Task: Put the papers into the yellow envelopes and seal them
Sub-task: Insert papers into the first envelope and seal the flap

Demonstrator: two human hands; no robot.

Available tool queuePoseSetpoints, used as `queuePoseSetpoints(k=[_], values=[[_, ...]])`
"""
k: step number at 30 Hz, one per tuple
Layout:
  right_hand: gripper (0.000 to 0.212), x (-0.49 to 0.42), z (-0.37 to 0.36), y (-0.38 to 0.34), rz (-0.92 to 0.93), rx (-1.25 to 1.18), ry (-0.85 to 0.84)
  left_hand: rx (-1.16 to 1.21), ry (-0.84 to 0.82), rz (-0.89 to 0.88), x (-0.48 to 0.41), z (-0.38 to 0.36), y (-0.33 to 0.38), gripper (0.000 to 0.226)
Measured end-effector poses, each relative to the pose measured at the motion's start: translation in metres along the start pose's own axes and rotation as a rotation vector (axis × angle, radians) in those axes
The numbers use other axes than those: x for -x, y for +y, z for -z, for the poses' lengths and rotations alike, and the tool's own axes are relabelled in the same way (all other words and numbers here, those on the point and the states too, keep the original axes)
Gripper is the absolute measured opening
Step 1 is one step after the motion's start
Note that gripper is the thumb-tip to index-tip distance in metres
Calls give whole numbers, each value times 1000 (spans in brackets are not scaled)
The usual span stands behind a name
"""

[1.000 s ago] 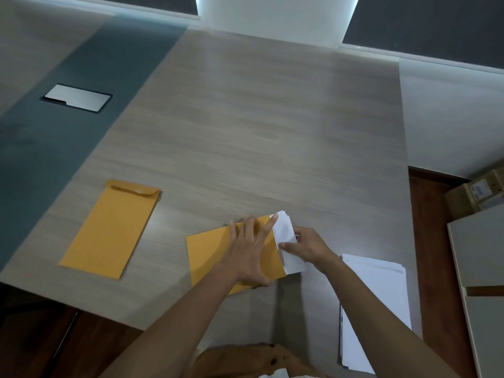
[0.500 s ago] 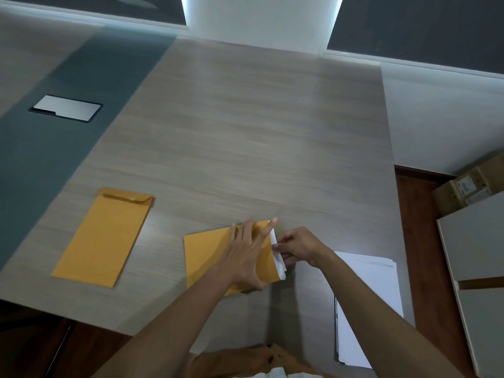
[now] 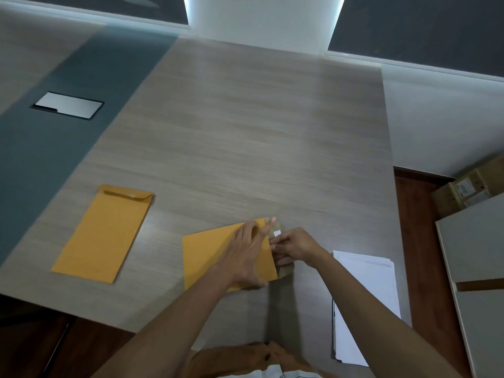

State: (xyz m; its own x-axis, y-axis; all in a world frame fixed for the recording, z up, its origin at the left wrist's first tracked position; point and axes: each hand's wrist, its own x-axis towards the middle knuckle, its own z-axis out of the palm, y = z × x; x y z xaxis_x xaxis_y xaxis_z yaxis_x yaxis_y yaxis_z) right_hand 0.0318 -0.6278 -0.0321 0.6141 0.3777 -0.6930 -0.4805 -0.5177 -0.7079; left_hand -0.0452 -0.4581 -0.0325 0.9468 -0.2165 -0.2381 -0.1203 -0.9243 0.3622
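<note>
Envelope (image 3: 212, 255) pinned under flat left hand (image 3: 245, 257); right hand (image 3: 296, 246) pinches paper (image 3: 277, 233) at its mouth: push square, fully in.

Yellow envelopes: 2, namely left envelope (image 3: 103, 233) lying alone and near envelope (image 3: 210, 257) under a palm. Hands: 2, left hand (image 3: 245, 257) and right hand (image 3: 294, 245). White sheet (image 3: 277, 233): 1, only a small corner showing at the near envelope's mouth. Paper stack (image 3: 365, 301): 1, by the right table edge; number of sheets in it not readable. Table (image 3: 245, 132): 1. Grey strip (image 3: 54, 159) along the tabletop: 1. Metal hatch plate (image 3: 68, 105) set in that strip: 1. Cardboard box (image 3: 463, 192) on the floor, far right: 1. Grey cabinet (image 3: 477, 241): 1 unit, two fronts split by a gap. Dark wall panels: 2. White pillar (image 3: 259, 17) between them: 1.
</note>
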Motion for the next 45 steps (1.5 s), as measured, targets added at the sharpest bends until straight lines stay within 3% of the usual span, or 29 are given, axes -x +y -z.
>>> queuePoseSetpoints(k=[3,7,11,20,32,38,45], values=[[13,2,8,8,61,-3,127,26,-12,67,0,-6,-10,140],[3,-5,11,15,219,379,392,-1,15,124,-2,-17,-17,94],[10,-11,0,15,297,563,392,-98,25,136,-13,-17,-14,76],[34,-18,-5,13,331,782,339,-300,-109,173,-38,-7,-17,97],[17,-26,-3,10,322,765,358,-251,-109,173,-45,-6,-22,105],[30,-26,-8,13,339,747,386,-231,-96,170,-46,-7,-24,105],[27,-28,-8,17,317,699,401,-236,-92,163,-46,-8,-24,106]])
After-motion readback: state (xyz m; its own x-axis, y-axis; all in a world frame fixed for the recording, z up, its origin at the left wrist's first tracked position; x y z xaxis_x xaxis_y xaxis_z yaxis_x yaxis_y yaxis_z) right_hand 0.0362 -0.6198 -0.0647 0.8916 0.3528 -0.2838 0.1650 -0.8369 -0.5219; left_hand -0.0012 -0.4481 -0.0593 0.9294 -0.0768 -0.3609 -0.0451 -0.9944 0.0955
